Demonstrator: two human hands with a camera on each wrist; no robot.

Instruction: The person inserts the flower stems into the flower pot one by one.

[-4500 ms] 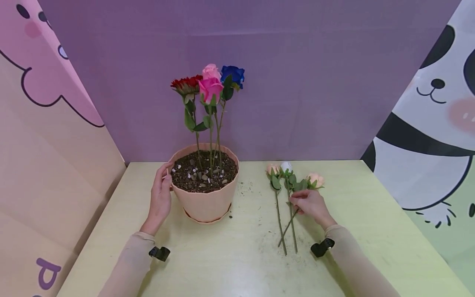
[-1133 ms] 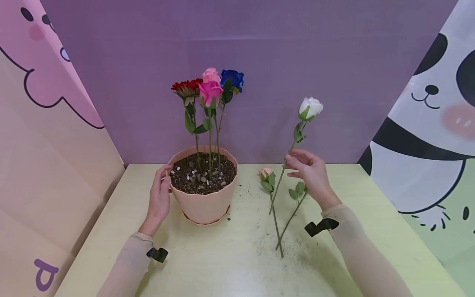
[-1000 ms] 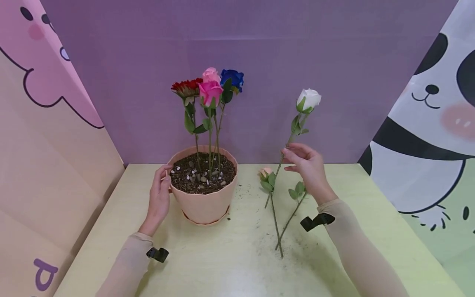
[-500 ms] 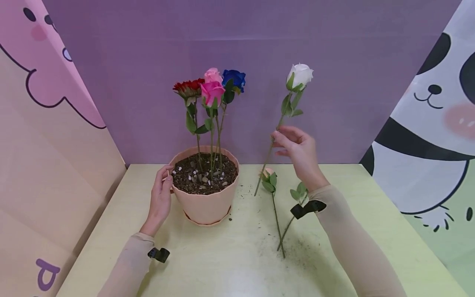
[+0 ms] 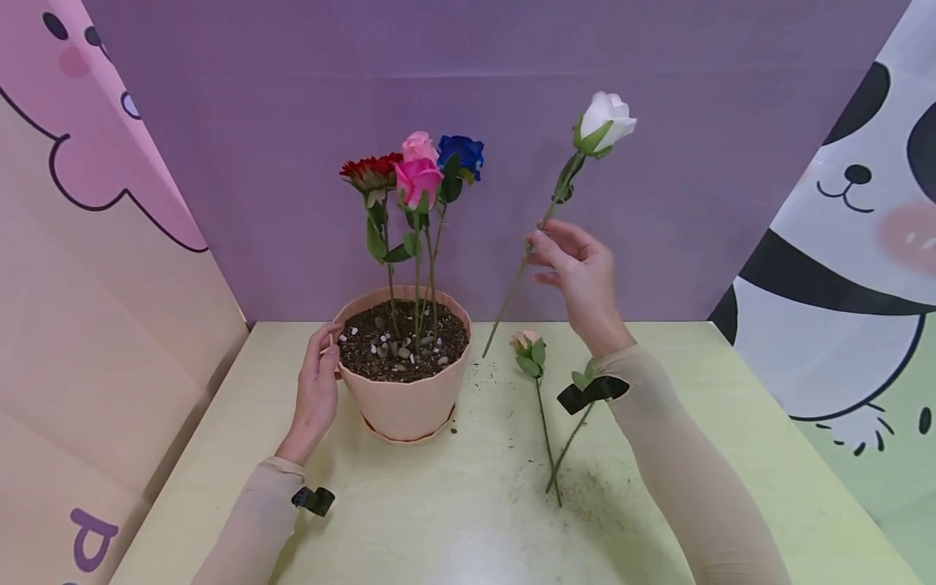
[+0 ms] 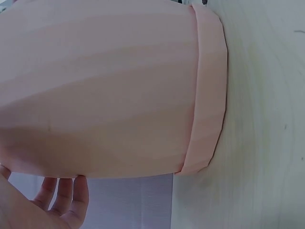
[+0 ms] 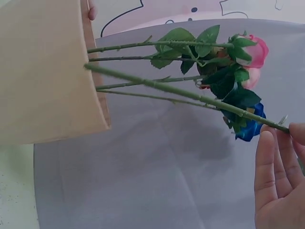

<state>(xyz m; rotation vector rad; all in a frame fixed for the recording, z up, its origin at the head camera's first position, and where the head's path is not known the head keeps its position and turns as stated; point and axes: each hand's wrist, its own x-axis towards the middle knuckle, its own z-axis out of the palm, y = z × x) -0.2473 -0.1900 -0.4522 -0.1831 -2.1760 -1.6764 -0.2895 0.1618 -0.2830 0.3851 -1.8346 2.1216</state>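
Note:
My left hand [image 5: 317,394] rests against the left side of the peach flowerpot [image 5: 405,406], near its rim; in the left wrist view several fingertips [image 6: 80,183] touch the outer wall. Dark soil with pebbles [image 5: 402,349] fills the pot. Upright in it stand a red flower [image 5: 371,172], two pink roses [image 5: 418,180] and a blue rose [image 5: 461,154]. Between thumb and fingers my right hand [image 5: 581,280] pinches the stem of a white rose [image 5: 607,123]. That rose is raised and tilted, its bloom up to the right and its stem end right of the pot, above the table.
On the table [image 5: 409,512] right of the pot lies a peach rose [image 5: 528,353], its stem crossing another leafy stem [image 5: 569,447] partly hidden by the right wrist. Loose soil [image 5: 585,487] is scattered there. A purple backdrop [image 5: 292,203] stands behind the table.
My right hand has taken the white rose from the flowers on the table, lifted it and carried it left towards the pot. My left hand stays at the pot.

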